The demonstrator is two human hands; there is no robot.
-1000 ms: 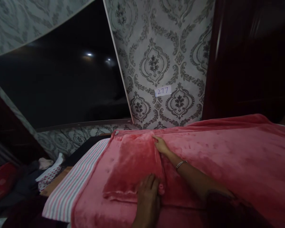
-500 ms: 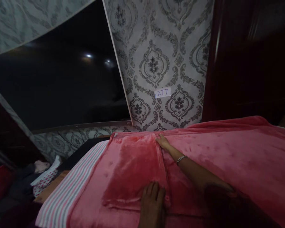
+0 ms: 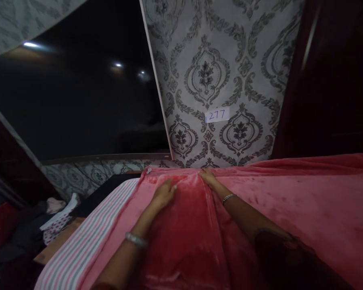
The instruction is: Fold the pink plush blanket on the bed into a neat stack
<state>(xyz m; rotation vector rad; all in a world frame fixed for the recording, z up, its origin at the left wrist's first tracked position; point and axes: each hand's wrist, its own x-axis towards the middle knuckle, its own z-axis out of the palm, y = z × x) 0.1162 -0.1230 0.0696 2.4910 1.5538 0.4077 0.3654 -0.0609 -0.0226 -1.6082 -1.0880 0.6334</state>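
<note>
My left hand (image 3: 165, 193) and right hand (image 3: 208, 178) lie flat, fingers spread — gripping nothing — on the folded pink blanket (image 3: 184, 225) near the far edge of the bed (image 3: 87, 237).

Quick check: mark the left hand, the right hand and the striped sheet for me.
left hand (image 3: 165, 193), head view, on the back of the hand, flat on the pink blanket (image 3: 290, 193).
right hand (image 3: 208, 179), head view, on the knuckles, at the blanket's far edge.
striped sheet (image 3: 87, 237), head view, on its exposed strip.
</note>
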